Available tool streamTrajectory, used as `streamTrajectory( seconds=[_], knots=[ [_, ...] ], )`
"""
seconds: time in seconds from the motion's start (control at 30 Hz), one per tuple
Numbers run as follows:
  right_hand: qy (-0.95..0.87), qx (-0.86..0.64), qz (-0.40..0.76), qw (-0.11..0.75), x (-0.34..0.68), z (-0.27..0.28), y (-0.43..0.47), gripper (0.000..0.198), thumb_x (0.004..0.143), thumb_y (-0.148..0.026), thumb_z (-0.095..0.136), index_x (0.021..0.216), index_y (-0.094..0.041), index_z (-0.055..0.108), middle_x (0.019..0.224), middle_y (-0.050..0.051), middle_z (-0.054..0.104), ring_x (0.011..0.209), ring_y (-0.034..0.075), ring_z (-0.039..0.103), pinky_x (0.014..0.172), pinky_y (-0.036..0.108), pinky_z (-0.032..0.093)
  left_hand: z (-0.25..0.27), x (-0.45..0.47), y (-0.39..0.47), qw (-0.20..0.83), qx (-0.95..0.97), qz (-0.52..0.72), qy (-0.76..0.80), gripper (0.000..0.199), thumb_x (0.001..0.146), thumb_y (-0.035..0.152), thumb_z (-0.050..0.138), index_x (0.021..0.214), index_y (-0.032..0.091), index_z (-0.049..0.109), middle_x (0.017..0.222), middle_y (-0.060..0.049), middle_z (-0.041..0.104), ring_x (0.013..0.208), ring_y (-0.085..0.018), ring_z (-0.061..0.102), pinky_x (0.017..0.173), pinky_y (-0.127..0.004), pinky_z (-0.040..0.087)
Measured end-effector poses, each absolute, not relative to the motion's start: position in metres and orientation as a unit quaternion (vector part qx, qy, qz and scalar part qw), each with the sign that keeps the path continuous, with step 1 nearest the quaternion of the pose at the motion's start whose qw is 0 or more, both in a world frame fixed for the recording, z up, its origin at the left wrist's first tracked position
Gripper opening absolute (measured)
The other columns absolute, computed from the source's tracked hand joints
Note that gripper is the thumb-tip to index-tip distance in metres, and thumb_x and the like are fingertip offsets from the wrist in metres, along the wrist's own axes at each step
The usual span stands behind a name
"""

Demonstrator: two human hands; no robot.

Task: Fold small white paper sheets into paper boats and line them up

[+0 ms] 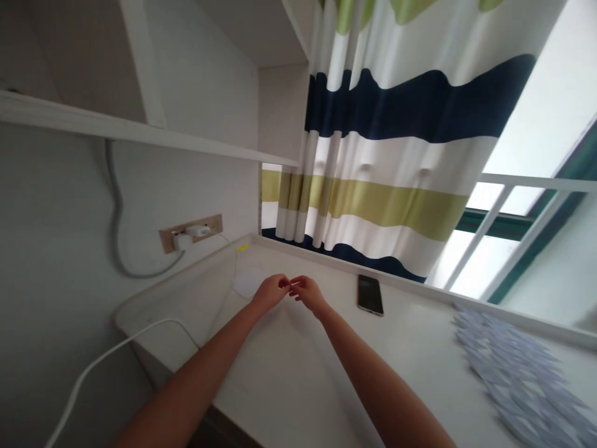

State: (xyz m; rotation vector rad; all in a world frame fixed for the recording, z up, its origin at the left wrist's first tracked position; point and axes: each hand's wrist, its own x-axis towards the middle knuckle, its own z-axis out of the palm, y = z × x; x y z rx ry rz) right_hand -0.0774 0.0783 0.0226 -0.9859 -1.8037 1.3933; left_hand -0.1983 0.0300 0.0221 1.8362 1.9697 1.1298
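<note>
My left hand (pixel 272 291) and my right hand (pixel 308 295) meet above the white desk, fingertips almost touching. The left thumb and fingers are curled into a pinch. My right hand is pinched too, its lower fingers bent and slightly apart. Whatever they hold between them, if anything, is too small or hidden to make out. Behind the left hand lies a pale, flat white piece (pixel 247 283), perhaps paper, partly covered by that hand. A dark-screened phone (pixel 370 295) rests on the desk to the right of my right hand.
Many overlapping pale grey-white pieces (pixel 517 373) spread over the desk's right side. A white cable (pixel 116 341) crosses the left edge. Chargers sit in the wall socket (pixel 191 232). A yellow slip (pixel 243 247) lies in the back corner. Shelves (pixel 200 140) overhang; a striped curtain (pixel 387 162) hangs behind.
</note>
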Motion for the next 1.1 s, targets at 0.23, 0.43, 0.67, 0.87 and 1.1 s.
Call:
streamTrajectory(
  seconds=[0.23, 0.43, 0.67, 0.87, 1.1],
  knots=[
    [-0.808, -0.367, 0.358, 0.290, -0.149, 0.001, 0.084, 0.020, 0.069, -0.011, 0.049, 0.087, -0.015, 0.056, 0.072, 0.003, 0.063, 0.067, 0.012, 0.058, 0.063, 0.024, 0.043, 0.002, -0.266, 0.022, -0.006, 0.610, 0.314, 0.728, 0.013, 0.068, 0.020, 0.055, 0.079, 0.014, 0.060, 0.085, -0.007, 0.061, 0.083, -0.017, 0.054, 0.077, -0.028, 0.038],
    [-0.894, -0.371, 0.100, 0.232, -0.166, -0.001, 0.092, 0.024, 0.077, -0.026, 0.049, 0.094, -0.014, 0.060, 0.099, 0.011, 0.058, 0.096, 0.020, 0.048, 0.082, 0.030, 0.036, -0.019, -0.284, 0.028, -0.017, 0.584, 0.312, 0.749, 0.017, 0.069, 0.021, 0.056, 0.082, 0.011, 0.060, 0.085, -0.009, 0.060, 0.084, -0.019, 0.053, 0.079, -0.029, 0.038],
    [-0.913, -0.371, 0.017, 0.170, -0.170, -0.014, 0.091, 0.026, 0.081, -0.030, 0.044, 0.093, -0.015, 0.061, 0.099, 0.011, 0.057, 0.094, 0.022, 0.047, 0.075, 0.032, 0.036, -0.025, -0.290, 0.034, -0.011, 0.591, 0.331, 0.735, 0.018, 0.067, 0.024, 0.059, 0.080, 0.012, 0.062, 0.082, -0.009, 0.062, 0.084, -0.018, 0.054, 0.077, -0.029, 0.040],
    [-0.914, -0.367, 0.023, 0.171, -0.173, -0.017, 0.090, 0.026, 0.082, -0.028, 0.042, 0.093, -0.014, 0.061, 0.101, 0.011, 0.057, 0.096, 0.021, 0.045, 0.076, 0.031, 0.035, -0.023, -0.291, 0.034, 0.009, 0.585, 0.328, 0.741, 0.022, 0.066, 0.024, 0.060, 0.084, 0.011, 0.062, 0.086, -0.009, 0.062, 0.084, -0.018, 0.055, 0.078, -0.029, 0.040],
    [-0.914, -0.356, 0.030, 0.193, -0.172, -0.020, 0.091, 0.024, 0.082, -0.027, 0.041, 0.090, -0.016, 0.061, 0.105, 0.008, 0.057, 0.096, 0.021, 0.045, 0.077, 0.031, 0.034, -0.023, -0.292, 0.034, 0.010, 0.590, 0.334, 0.735, 0.022, 0.064, 0.024, 0.060, 0.083, 0.012, 0.061, 0.086, -0.008, 0.062, 0.082, -0.017, 0.055, 0.077, -0.027, 0.041]
  ],
)
